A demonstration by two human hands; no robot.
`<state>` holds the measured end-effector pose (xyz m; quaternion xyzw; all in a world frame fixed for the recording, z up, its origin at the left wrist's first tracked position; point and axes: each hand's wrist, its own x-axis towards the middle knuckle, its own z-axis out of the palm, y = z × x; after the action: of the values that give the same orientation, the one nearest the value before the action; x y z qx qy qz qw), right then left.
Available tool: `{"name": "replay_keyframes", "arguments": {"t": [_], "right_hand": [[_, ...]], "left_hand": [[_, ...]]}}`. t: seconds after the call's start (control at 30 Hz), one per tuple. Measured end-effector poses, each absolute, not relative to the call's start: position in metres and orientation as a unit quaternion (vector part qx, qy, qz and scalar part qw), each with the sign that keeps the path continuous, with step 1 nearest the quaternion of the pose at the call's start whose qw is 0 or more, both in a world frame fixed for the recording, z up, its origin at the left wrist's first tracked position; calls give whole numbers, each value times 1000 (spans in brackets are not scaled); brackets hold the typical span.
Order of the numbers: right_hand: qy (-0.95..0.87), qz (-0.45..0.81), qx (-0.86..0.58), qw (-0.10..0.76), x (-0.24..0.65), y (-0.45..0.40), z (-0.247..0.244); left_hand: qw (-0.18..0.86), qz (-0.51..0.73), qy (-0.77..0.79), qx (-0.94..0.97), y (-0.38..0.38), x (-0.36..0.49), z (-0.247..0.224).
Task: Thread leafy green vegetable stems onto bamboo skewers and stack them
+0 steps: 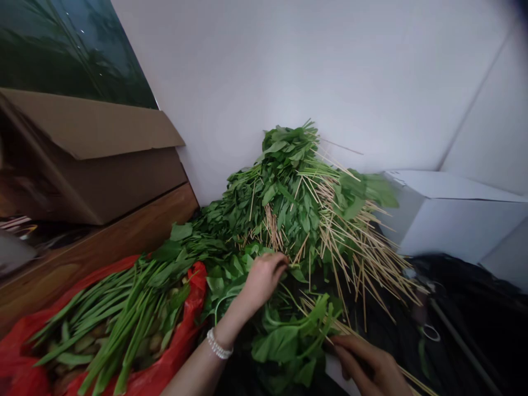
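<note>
Upper left of the frame, a dark glossy panel (70, 49) sits above an open cardboard box (94, 165), which rests on a wooden ledge (103, 242). At lower left, a red plastic bag (193, 291) holds long green stalks (111, 313) over paler pieces that cannot be identified. The left forearm (198, 368), wearing a pearl bracelet (218, 344), lies just beside the bag. The left hand (262, 280) is closed, its fingers (276, 264) curled and pinching at the foot of a heap of leafy greens (284, 203). Exactly what they hold is partly hidden. Thin bamboo skewers (355, 247) run through the heap, which leans against a white wall (289, 71) at centre. At lower right, the right hand (367, 366) is curled around a bunch of leafy stems (289, 341), and its grip appears closed. Farther right, a white box (454, 214) stands beside a dark covering (466, 308).

Hazards: the exposed skewer ends could prick either hand or snag the bracelet. The heap is steep, so pulling at its base could cause a slump onto the bag or dark covering.
</note>
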<state>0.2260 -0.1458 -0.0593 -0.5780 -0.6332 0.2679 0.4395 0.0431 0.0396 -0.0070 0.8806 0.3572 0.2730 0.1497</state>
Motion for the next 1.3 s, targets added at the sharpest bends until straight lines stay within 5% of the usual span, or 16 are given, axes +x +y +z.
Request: {"name": "replay_keyframes", "arguments": {"t": [0.1,0.2,0.57,0.83,1.07,1.3], "right_hand": [[-630,262,-571,457,221,-139,-53],[-632,245,-562,475,215,-130,-44],[-634,240,-568,468,225,-145,-51],[-629,246,-581,455,223,-147,-44],[-624,244,-579,464,222,-140,-46],[-637,216,-559,485,205,-124,-27]], "left_hand": [[272,463,345,770,36,28,18],[324,525,355,702,31,16,26],[91,182,290,935,34,40,-28],[16,98,319,943,40,62,-38],[263,393,364,802,36,23,10],[526,458,418,582,4,5,20]]}}
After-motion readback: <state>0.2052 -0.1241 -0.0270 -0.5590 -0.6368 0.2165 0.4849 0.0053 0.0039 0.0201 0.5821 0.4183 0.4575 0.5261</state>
